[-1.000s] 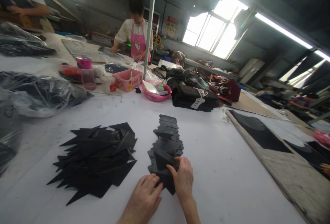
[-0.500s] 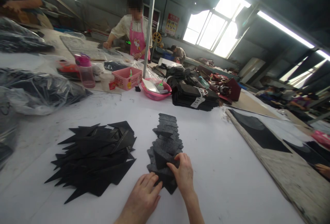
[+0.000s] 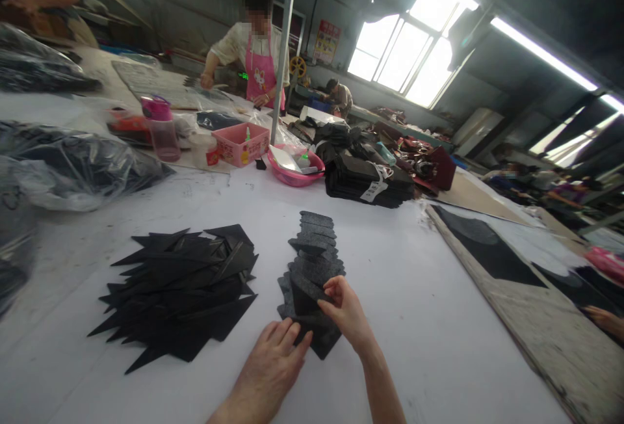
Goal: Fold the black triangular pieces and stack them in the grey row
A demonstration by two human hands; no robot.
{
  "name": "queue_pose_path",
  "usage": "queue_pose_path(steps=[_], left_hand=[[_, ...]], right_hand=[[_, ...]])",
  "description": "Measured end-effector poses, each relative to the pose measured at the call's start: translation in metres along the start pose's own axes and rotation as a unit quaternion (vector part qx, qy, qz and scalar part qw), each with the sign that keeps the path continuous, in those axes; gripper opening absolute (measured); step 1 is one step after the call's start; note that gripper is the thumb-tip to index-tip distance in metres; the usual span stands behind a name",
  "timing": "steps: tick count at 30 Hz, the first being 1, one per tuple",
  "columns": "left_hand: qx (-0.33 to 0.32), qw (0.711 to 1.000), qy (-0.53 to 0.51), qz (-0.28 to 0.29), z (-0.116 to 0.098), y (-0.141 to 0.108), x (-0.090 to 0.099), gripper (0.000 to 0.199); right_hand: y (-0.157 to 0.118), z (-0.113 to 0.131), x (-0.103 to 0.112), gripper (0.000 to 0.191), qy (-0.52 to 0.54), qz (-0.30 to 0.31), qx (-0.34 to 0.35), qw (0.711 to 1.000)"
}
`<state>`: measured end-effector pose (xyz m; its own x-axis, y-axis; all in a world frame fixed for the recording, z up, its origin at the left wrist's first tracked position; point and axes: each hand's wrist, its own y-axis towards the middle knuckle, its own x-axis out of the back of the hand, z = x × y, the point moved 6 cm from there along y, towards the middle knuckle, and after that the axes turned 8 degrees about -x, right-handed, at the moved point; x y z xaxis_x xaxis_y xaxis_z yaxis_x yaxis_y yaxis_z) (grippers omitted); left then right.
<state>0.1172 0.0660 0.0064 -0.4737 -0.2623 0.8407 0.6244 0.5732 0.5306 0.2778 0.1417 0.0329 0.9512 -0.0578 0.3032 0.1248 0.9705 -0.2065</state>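
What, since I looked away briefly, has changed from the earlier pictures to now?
The right hand shifted slightly forward, its wrist swinging right, uncovering more of the near black piece. Its grip is unclear. The left hand stayed at that piece's edge; the black pile stayed put.

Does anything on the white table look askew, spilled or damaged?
Mildly: in the overlapping grey row, toward its far end, one dark piece pokes out to the left, breaking the run. No spill or damage shows.

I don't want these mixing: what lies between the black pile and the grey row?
In the head view, white tabletop separates the pile from the row; the left hand is at the row's near end.
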Motion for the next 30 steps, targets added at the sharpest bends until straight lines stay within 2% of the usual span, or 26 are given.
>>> queue_pose_path(steps=[5, 8, 11, 15, 18, 22, 24, 27, 30], left_hand=[[0.018, 0.999, -0.020, 0.024, 0.001, -0.001, -0.002, 0.046], [0.028, 0.998, -0.049, 0.016, 0.002, -0.002, 0.002, 0.047], [0.047, 0.993, -0.112, 0.005, 0.006, -0.003, 0.008, 0.043], [0.124, 0.968, -0.216, -0.010, 0.020, -0.007, 0.013, 0.013], [0.158, 0.965, -0.202, -0.053, 0.028, -0.007, 0.017, 0.008], [0.118, 0.979, -0.128, -0.104, 0.026, 0.002, 0.024, 0.027], [0.122, 0.978, -0.127, -0.113, 0.028, 0.006, 0.025, 0.025], [0.169, 0.964, -0.191, -0.080, 0.038, 0.010, 0.020, 0.023], [0.187, 0.952, -0.239, -0.039, 0.044, 0.014, 0.014, 0.038]], right_hand=[[-0.014, 0.002, -0.009, 0.040, 0.141, 0.046, -0.065, 0.987], [-0.034, -0.002, -0.013, 0.043, 0.207, 0.039, -0.096, 0.973], [-0.054, -0.019, -0.016, 0.048, 0.253, 0.014, -0.142, 0.957], [-0.069, -0.041, -0.013, 0.054, 0.220, -0.054, -0.157, 0.961], [-0.071, -0.048, -0.010, 0.057, 0.207, -0.077, -0.158, 0.962], [-0.068, -0.046, -0.010, 0.059, 0.204, -0.074, -0.154, 0.964], [-0.066, -0.044, -0.009, 0.058, 0.196, -0.070, -0.139, 0.968], [-0.060, -0.046, -0.008, 0.053, 0.172, -0.045, -0.113, 0.978], [-0.053, -0.048, -0.006, 0.050, 0.125, -0.032, -0.078, 0.989]])
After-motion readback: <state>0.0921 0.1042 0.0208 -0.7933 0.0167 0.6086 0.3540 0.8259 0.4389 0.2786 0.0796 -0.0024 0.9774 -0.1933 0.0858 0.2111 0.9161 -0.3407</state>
